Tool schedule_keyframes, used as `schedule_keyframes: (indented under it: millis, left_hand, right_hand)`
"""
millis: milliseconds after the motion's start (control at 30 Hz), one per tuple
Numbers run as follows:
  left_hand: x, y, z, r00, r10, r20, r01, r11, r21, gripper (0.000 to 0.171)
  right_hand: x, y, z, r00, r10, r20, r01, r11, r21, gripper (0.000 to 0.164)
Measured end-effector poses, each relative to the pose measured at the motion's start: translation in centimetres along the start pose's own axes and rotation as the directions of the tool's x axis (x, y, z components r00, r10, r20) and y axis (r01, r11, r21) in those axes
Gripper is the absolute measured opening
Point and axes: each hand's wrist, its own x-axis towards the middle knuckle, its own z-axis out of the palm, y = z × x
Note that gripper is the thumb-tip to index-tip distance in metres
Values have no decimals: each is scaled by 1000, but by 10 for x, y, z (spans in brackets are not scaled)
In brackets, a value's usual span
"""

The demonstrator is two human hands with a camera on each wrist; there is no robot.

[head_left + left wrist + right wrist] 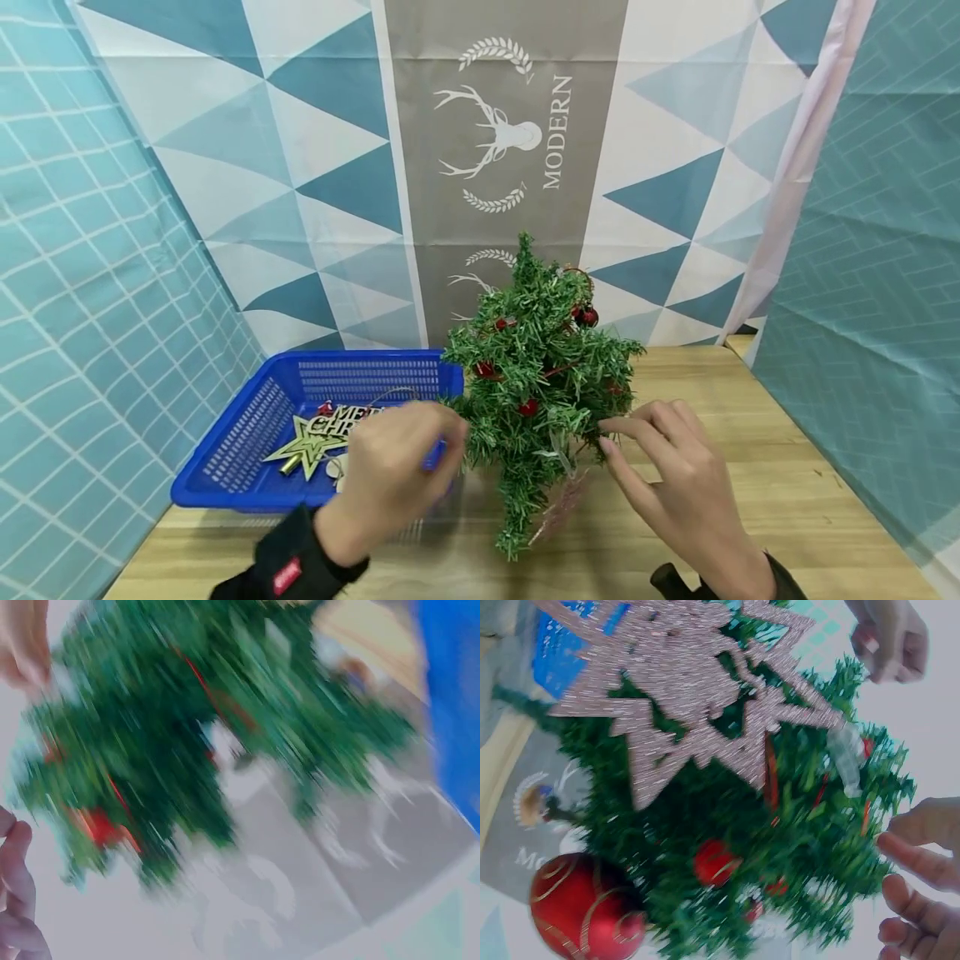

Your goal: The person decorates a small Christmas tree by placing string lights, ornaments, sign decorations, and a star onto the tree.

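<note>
A small green artificial Christmas tree [540,358] stands on the table, with several red baubles on its branches. My left hand [401,467] is blurred in front of the tree's left side and the basket, its fingers loosely bent around nothing visible. At the tree's right side, the thumb and forefinger of my right hand [667,467] touch a branch tip, slightly apart. A pink glittery star-shaped ornament [682,667] hangs low on the near side, with a clear plastic piece [845,761] by one point. A large red bauble [585,907] with gold swirls shows in the right wrist view.
Left of the tree is a blue plastic basket [225,450]. It holds a gold star [303,446], a "Merry Christmas" sign [341,421] and other small ornaments. The wooden table [787,467] extends to the right. Patterned cloth [322,125] hangs behind.
</note>
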Motion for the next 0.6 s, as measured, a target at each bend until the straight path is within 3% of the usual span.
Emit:
schedule_keyframes:
  millis: [33,100,200,267,333,367,433,467,533,600]
  left_hand:
    - [-8,-12,-3,999,-44,6,44,999,-7,15]
    - [-54,-62,-1,988,-152,29,150,987,59,6]
    - [-130,-151,6,957,-285,51,270,942,197,15]
    - [-172,-202,6,918,-382,109,341,898,279,21]
    - [-179,-224,-1,887,-438,147,371,865,338,16]
    - [-172,-225,-7,864,-470,181,394,854,339,13]
    - [-149,-213,-21,814,-524,251,422,830,364,6]
    - [-143,-209,-24,797,-538,274,415,818,399,6]
    - [-120,-193,-36,728,-588,353,435,794,425,5]
    - [-109,-184,-43,638,-632,440,440,768,465,6]
  right_hand:
    - [-2,2,-2,1000,5,-8,-5,1000,8,32]
    - [-6,7,-4,1000,23,-18,-23,1000,18,35]
    - [-11,13,-7,999,44,-24,-43,998,36,37]
    - [-13,15,-8,998,51,-26,-50,998,42,38]
    - [-15,17,-9,998,51,-31,-49,998,48,37]
    - [-16,17,-9,998,49,-35,-47,998,52,36]
    - [-18,19,-9,998,47,-38,-45,998,52,35]
    - [-19,20,-9,998,45,-40,-43,998,50,35]
    - [-21,22,-8,998,44,-41,-42,998,42,35]
    - [-23,24,-8,998,46,-36,-44,999,31,34]
